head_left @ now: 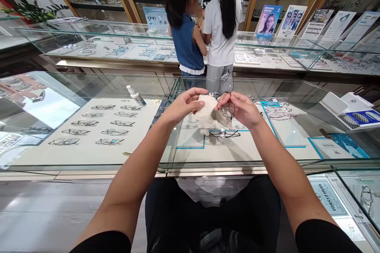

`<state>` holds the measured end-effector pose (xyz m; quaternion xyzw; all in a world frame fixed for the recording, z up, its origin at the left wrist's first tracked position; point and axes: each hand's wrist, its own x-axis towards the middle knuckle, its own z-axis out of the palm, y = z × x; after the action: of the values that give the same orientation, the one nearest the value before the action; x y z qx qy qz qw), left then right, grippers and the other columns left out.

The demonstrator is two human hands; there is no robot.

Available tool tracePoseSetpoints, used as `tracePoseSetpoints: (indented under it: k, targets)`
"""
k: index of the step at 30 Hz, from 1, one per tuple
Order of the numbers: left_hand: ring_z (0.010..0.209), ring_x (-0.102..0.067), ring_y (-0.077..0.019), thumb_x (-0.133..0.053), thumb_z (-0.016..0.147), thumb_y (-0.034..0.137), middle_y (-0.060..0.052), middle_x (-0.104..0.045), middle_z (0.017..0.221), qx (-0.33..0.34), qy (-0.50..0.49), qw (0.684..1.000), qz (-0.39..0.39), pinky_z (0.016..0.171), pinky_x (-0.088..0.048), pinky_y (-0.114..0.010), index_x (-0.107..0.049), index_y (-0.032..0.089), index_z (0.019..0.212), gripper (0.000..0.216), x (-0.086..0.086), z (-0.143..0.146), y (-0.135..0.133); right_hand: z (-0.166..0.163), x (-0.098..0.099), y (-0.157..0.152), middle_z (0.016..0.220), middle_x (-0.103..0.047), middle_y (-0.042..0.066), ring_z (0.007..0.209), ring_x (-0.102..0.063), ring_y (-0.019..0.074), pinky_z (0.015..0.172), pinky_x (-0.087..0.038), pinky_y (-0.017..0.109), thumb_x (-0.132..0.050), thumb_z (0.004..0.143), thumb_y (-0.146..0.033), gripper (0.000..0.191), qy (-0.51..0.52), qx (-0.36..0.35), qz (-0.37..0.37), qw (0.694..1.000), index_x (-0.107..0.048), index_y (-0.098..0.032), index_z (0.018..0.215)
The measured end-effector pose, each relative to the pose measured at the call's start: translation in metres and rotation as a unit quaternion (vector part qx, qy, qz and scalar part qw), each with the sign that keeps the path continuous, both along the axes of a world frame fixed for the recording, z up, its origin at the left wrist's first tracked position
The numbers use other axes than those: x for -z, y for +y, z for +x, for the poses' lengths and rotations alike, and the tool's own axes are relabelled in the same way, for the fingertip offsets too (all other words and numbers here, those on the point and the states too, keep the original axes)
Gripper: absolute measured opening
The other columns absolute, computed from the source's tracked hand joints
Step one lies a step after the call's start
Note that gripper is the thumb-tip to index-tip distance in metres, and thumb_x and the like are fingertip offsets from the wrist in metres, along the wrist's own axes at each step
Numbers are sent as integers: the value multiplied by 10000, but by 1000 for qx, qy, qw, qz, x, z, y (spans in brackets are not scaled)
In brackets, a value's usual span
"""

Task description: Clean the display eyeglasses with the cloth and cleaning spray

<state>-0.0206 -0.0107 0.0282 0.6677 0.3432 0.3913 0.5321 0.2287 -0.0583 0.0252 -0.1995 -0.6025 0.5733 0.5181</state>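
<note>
My left hand (184,106) is closed on a pale beige cloth (205,110), with the thumb lying along its upper side. In my right hand (242,107) is a pair of eyeglasses (227,83), pinched near the middle of the frame. The glasses are turned on end, one lens above the fingers and the other below. Droplets speckle the upper lens. Part of the cloth hangs beside the lower lens; whether they touch I cannot tell. Both hands are above the glass display counter (142,168).
A white spray bottle (136,97) stands on the counter to the left. An open white box (350,108) sits at the right. Rows of eyeglasses (115,123) lie under the glass. Two people (204,27) stand beyond, at another display case (118,63).
</note>
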Motion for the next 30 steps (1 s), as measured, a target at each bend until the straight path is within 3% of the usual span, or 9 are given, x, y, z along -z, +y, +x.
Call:
tracePoseSetpoints:
  k: [3, 5, 7, 10, 15, 22, 25, 30]
  targets:
    - [1072, -645, -245, -827, 848, 534, -122, -684, 1251, -77, 91, 971, 205, 900, -538, -353, -763, 208, 1214, 495, -2, 6, -8, 0, -1, 0, 960, -740, 64, 975, -723, 236, 945, -585, 374, -755, 976, -564, 332, -5, 12, 1, 1000, -787, -239, 913]
    - [1290, -615, -325, -866, 809, 571, -147, -685, 1371, -59, 122, 943, 303, 1103, -504, -438, -774, 221, 1225, 552, -2, 12, -15, 0, -1, -1, 956, -738, 61, 988, -725, 241, 958, -592, 384, -765, 961, -587, 350, -10, 14, -4, 1000, -781, -242, 909]
    - [1334, -630, -339, -847, 851, 554, -139, -732, 1379, -10, 135, 932, 337, 1183, -463, -460, -770, 229, 1242, 515, 0, 17, -22, -1, -2, -2, 951, -739, 62, 1019, -731, 251, 966, -597, 391, -773, 950, -600, 359, -13, 8, -9, 1000, -779, -243, 911]
    - [1215, -723, -280, -639, 1026, 396, -109, -803, 1300, 6, 153, 931, 331, 1101, -506, -388, -772, 211, 1248, 318, 6, 22, -25, -1, -3, -3, 955, -753, 70, 1069, -726, 261, 963, -600, 389, -779, 946, -601, 358, -20, 6, -10, 1000, -787, -245, 912]
    - [1063, -772, -222, -447, 1030, 190, -84, -835, 1238, -2, 174, 931, 322, 961, -523, -305, -792, 179, 1255, 413, 10, 20, -24, -1, -1, -1, 950, -755, 68, 1042, -717, 240, 968, -572, 360, -758, 975, -575, 347, -33, -4, 3, 999, -816, -236, 928]
    - [982, -756, -233, -493, 1098, 459, -81, -840, 1150, -19, 208, 930, 303, 864, -499, -296, -792, 217, 1174, 392, 7, 19, -25, 3, -4, -3, 951, -744, 67, 1035, -709, 251, 947, -574, 375, -768, 952, -607, 366, -42, 7, 0, 999, -815, -246, 917]
    - [891, -724, -219, -492, 1096, 487, -70, -831, 1040, -49, 201, 931, 300, 807, -471, -298, -789, 210, 1119, 407, 8, 18, -24, 6, -7, -5, 957, -749, 68, 1029, -717, 255, 992, -573, 405, -764, 961, -590, 349, -35, 6, 8, 999, -819, -248, 921]
    - [793, -641, -187, -549, 1068, 509, -42, -766, 894, -73, 164, 946, 269, 772, -446, -298, -753, 184, 1014, 388, 8, 19, -23, 4, -5, -5, 922, -765, 84, 999, -729, 255, 979, -570, 398, -730, 999, -559, 360, -76, -56, 28, 995, -847, -226, 927]
